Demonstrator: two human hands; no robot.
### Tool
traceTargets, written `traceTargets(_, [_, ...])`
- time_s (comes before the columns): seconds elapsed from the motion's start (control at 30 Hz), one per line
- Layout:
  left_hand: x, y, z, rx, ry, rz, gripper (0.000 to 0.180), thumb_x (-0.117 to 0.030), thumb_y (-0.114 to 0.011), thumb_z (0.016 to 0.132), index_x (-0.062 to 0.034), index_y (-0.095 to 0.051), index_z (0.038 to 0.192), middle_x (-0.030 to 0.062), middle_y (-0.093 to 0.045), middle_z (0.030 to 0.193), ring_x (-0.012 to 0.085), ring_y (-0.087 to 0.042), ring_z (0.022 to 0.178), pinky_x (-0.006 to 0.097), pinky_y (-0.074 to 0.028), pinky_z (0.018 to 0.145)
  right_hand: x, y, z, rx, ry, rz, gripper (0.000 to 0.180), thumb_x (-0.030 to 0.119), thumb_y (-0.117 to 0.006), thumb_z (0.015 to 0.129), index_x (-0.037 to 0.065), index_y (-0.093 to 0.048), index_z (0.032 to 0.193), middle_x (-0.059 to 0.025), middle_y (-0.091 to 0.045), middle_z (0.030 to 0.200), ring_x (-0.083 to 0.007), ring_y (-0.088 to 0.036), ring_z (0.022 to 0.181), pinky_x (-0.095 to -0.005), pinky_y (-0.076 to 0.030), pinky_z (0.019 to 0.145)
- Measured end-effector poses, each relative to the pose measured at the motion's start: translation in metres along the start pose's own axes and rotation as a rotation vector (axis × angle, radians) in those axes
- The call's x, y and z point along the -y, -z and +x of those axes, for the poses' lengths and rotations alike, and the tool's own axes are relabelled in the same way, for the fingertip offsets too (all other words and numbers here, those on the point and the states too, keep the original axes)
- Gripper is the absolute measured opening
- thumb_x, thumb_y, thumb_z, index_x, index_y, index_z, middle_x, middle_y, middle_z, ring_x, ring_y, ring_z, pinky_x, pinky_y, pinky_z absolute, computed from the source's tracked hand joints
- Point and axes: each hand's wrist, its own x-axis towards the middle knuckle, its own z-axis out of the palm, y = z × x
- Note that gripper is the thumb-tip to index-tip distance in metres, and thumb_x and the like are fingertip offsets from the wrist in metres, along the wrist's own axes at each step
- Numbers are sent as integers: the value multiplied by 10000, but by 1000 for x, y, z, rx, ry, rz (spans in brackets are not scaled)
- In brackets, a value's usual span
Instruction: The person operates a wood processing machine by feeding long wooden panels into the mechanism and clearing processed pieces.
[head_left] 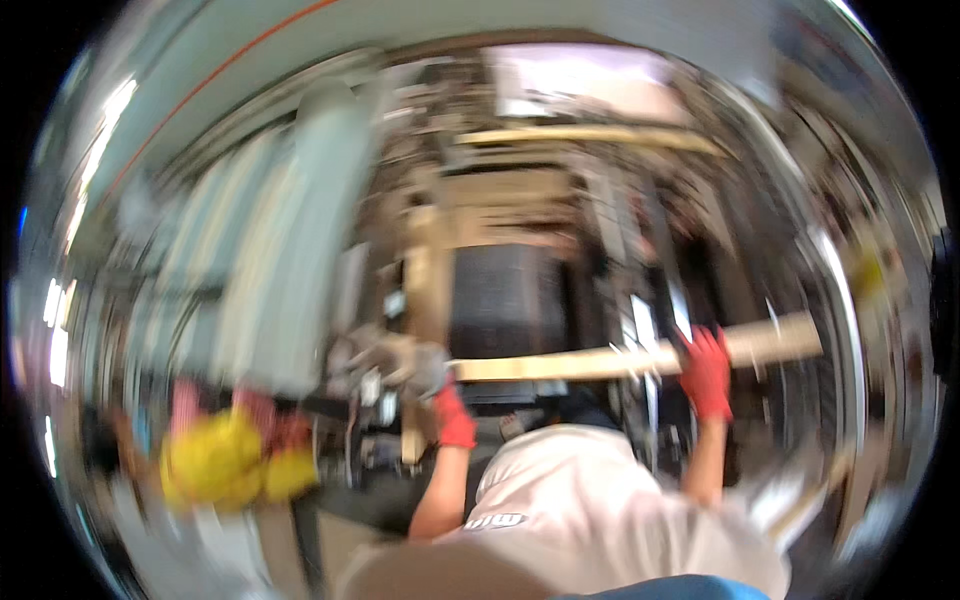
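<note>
A long, pale wooden board [570, 367] lies crosswise in front of my body, its right end a little farther away than its left. My right hand [707, 375], in a red glove with darker fingertips, is closed round the board right of its middle. By the board's left end is my left hand [455, 418], also red-gloved. Its fingers are smeared by motion against a grey shape [428, 370], so its grip cannot be made out. Below the board is a dark, flat panel [507, 300] set in a machine-like frame.
Another wooden strip [425, 270] runs away from me on the left, and a yellow-toned bar [595, 135] crosses the far side. Large pale green rollers or pipes [290, 230] stand at left. A yellow bundle [215, 460] sits at lower left. A bright metal rail [840, 290] curves along the right.
</note>
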Motion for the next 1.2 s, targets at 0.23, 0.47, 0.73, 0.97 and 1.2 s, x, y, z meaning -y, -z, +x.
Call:
traceTargets(0.23, [-99, -43, 6, -144, 245, -648, 420, -145, -611, 897, -23, -459, 1269, 59, -520, 1132, 176, -519, 1016, 310, -444, 871, -47, -105, 22, -529, -722, 296, 531, 187, -629, 694, 167, -551, 1219, -152, -485, 1247, -358, -411, 1192, -456, -334, 1008])
traceTargets(0.47, [-95, -62, 48, -55, 164, -604, 319, -136, -585, 919, -4, -544, 1206, 65, -592, 1092, 170, -575, 912, 293, -487, 740, -107, -150, 75, -710, -1159, 1074, 462, 157, -542, 755, -41, -463, 1165, -293, -611, 1049, -438, -570, 1019, -446, -449, 887])
traceTargets(0.73, [-87, -71, 101, -85, 44, -540, 245, -84, -632, 877, 4, -589, 1101, 63, -614, 1012, 150, -580, 840, 286, -488, 711, -75, -136, 97, -676, -1211, 865, 459, 192, -543, 800, -63, -443, 1169, -314, -600, 1054, -463, -561, 1016, -481, -453, 888])
traceTargets(0.97, [-59, -80, 112, -216, -59, -300, 238, -48, -646, 858, 36, -575, 1070, 69, -618, 986, 164, -591, 842, 278, -510, 741, -74, -147, 107, -657, -1278, 714, 682, 274, -543, 876, -70, -262, 1393, -287, -592, 1111, -417, -571, 1038, -459, -448, 904])
traceTargets(1.2, [-63, -84, 107, -99, -29, -479, 203, -14, -626, 858, 28, -579, 1051, 61, -614, 961, 143, -577, 802, 267, -500, 717, -100, -166, 96, -718, -1175, 797, 651, 260, -583, 842, -71, -345, 1349, -293, -548, 1203, -405, -541, 1113, -427, -432, 953])
